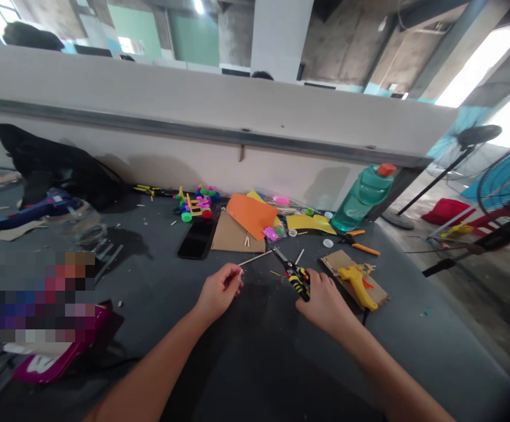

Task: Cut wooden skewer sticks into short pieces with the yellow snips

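Note:
My right hand (325, 302) is wrapped round the black-and-yellow handles of a pair of wire-stripper pliers (298, 282). Their grey jaws point away from me and to the left. Across from them, my left hand (220, 290) is closed in a pinch, with a tiny pale tip showing at the fingertips; what it holds is too small to name. A thin wooden stick (255, 258) runs from just beyond those fingertips towards the plier jaws. Whether the fingers touch this stick I cannot tell.
Behind my hands lie a phone (196, 239), cardboard (231, 237), orange paper (250, 214) and a colourful toy (196, 205). A yellow glue gun (358, 284) rests on cardboard at right, near orange-handled pliers (363, 243) and a teal bottle (363, 199). Leftward is a blue glue gun (39, 208).

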Tool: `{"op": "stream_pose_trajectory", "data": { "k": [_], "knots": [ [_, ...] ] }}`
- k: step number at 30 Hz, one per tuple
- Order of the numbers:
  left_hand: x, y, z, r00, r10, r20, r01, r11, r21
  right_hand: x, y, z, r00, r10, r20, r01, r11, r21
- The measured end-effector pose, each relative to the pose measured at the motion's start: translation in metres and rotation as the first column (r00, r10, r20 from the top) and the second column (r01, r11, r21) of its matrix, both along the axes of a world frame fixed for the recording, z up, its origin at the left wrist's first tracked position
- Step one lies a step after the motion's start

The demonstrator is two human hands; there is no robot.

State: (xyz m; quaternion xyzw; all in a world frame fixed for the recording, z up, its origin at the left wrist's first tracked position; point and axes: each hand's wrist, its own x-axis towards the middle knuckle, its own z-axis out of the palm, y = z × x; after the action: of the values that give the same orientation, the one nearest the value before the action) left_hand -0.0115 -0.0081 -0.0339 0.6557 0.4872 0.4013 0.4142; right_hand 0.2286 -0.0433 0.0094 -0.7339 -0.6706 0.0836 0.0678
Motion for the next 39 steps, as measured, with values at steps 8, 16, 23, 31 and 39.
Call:
{"op": "stream_pose_trajectory", "data": {
  "k": [8,16,23,31,39],
  "knots": [
    [0.006,-0.005,0.003,0.997,-0.005,0.078,0.007,1.0,-0.017,-0.029,-0.036,-0.007,0.899,0.261,-0.352,-0.239,0.965,0.106],
    [0.011,-0.002,0.002,0.986,-0.012,0.167,0.014,1.0,-0.009,-0.022,-0.039,-0.009,0.899,0.29,-0.329,-0.255,0.956,0.146],
    [0.01,-0.003,0.009,0.989,0.028,0.143,-0.031,0.999,0.017,-0.025,-0.041,-0.012,0.913,0.293,-0.283,-0.259,0.954,0.153],
    [0.011,-0.005,0.013,0.98,0.068,0.188,-0.068,0.998,-0.007,-0.027,-0.044,-0.012,0.932,0.29,-0.218,-0.255,0.951,0.174],
    [0.012,-0.005,0.014,0.957,0.134,0.258,-0.106,0.987,-0.118,-0.027,-0.046,-0.012,0.925,0.3,-0.233,-0.256,0.946,0.2]
  ]
}}
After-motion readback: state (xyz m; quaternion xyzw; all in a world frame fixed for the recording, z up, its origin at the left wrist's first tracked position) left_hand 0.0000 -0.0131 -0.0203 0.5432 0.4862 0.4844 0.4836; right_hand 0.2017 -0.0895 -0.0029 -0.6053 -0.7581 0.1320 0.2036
